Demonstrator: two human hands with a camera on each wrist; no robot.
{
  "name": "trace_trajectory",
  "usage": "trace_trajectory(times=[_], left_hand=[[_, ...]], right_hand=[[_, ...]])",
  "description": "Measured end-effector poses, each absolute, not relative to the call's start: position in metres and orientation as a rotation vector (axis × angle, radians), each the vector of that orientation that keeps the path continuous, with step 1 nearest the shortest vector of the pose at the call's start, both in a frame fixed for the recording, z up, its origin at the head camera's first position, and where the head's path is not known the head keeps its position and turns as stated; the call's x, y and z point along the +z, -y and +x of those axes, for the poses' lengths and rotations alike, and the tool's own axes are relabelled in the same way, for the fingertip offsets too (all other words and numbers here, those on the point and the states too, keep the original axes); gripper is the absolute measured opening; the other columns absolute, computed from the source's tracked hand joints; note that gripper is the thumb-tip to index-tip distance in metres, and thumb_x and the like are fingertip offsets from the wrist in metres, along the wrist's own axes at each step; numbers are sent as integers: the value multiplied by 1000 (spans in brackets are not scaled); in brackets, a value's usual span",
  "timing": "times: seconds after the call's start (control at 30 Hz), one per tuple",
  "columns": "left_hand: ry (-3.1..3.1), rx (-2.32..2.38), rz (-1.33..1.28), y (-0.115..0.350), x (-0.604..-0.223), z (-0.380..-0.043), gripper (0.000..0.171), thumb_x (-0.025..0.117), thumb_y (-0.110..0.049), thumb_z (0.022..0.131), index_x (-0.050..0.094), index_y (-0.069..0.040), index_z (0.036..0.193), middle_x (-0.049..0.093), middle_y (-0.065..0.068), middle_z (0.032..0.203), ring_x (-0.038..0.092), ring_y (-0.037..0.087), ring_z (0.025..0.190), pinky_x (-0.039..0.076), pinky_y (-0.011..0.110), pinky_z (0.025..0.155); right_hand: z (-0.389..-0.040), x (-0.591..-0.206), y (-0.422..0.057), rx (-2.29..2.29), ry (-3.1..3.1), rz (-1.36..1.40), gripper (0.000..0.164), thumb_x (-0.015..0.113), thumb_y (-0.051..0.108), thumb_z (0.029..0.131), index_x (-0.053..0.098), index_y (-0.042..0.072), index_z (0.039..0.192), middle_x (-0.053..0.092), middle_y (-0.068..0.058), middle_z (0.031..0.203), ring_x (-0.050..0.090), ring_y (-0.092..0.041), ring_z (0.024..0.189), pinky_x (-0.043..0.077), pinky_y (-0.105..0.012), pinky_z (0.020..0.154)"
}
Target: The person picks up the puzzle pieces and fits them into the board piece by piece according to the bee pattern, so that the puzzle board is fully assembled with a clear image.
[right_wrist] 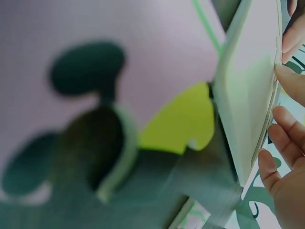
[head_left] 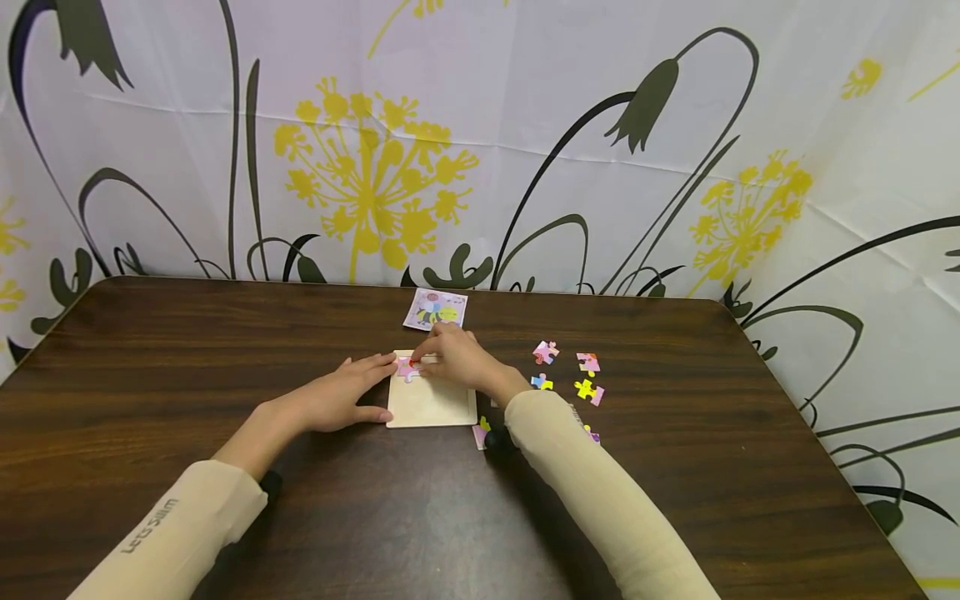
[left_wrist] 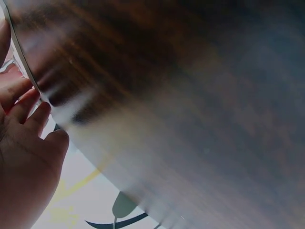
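Observation:
A pale wooden puzzle tray (head_left: 431, 408) lies flat on the table. In its far left corner is a pink jigsaw piece (head_left: 406, 372) with a red patch. My right hand (head_left: 459, 358) reaches over the tray, thumb and index finger pinching that piece at its right side. Fingers extended, my left hand (head_left: 341, 398) rests along the tray's left edge, the thumb low by the near corner. The left wrist view catches the left hand (left_wrist: 28, 152) only at its side. From the right wrist, the tray (right_wrist: 250, 90) appears edge-on beside the right hand (right_wrist: 290, 183).
A picture card (head_left: 437, 305) with a bee lies just beyond the tray. Several loose pieces are spread to the right, among them a yellow and pink piece (head_left: 590, 391) and a pink piece (head_left: 588, 362). Another piece (head_left: 481, 433) sits by the tray's near right corner, partly behind the right wrist.

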State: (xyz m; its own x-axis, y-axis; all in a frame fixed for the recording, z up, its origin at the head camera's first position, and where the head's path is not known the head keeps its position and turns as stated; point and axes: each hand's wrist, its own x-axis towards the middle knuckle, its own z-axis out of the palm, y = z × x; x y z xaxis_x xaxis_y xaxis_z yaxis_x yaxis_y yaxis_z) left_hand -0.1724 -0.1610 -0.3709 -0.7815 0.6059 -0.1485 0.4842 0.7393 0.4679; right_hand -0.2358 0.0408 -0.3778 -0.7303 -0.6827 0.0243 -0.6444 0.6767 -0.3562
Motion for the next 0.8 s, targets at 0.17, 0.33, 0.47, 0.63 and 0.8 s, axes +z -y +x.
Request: trace_trajectory(times=[0.17, 0.33, 0.47, 0.63, 0.8], left_hand=[[-2647, 592, 847, 161, -371, -173, 75, 62, -36, 85, 31, 7, 138, 25, 25, 144, 21, 41, 132, 12, 61, 102], [-2649, 595, 848, 162, -371, -173, 74, 62, -36, 85, 32, 7, 138, 26, 25, 144, 21, 41, 132, 12, 61, 102], [-2649, 599, 853, 162, -371, -173, 74, 62, -37, 86, 32, 7, 138, 26, 25, 144, 21, 41, 132, 12, 61, 102], [-2651, 604, 854, 162, -372, -173, 74, 62, -36, 86, 31, 6, 138, 25, 26, 144, 21, 41, 132, 12, 61, 102], [-2647, 605, 841, 163, -372, -173, 74, 62, -36, 86, 31, 6, 139, 25, 26, 144, 21, 41, 132, 13, 61, 102]], right_hand=[[-237, -379, -41, -516, -2778, -1108, 17, 69, 22, 83, 72, 18, 99, 54, -2, 90, 47, -14, 86, 31, -26, 68], [-236, -377, -41, -522, -2766, -1099, 19, 71, 23, 81, 72, 18, 100, 54, -2, 91, 46, -14, 86, 32, -27, 69], [-236, -377, -40, -515, -2773, -1103, 20, 71, 24, 80, 72, 18, 100, 54, -2, 92, 47, -14, 86, 32, -26, 68], [-236, -377, -40, -489, -2787, -1099, 20, 70, 25, 81, 71, 20, 100, 54, -1, 92, 47, -13, 86, 31, -25, 68], [-236, -377, -40, -497, -2781, -1089, 21, 70, 25, 81, 71, 20, 101, 54, -1, 92, 47, -14, 87, 32, -26, 69]])
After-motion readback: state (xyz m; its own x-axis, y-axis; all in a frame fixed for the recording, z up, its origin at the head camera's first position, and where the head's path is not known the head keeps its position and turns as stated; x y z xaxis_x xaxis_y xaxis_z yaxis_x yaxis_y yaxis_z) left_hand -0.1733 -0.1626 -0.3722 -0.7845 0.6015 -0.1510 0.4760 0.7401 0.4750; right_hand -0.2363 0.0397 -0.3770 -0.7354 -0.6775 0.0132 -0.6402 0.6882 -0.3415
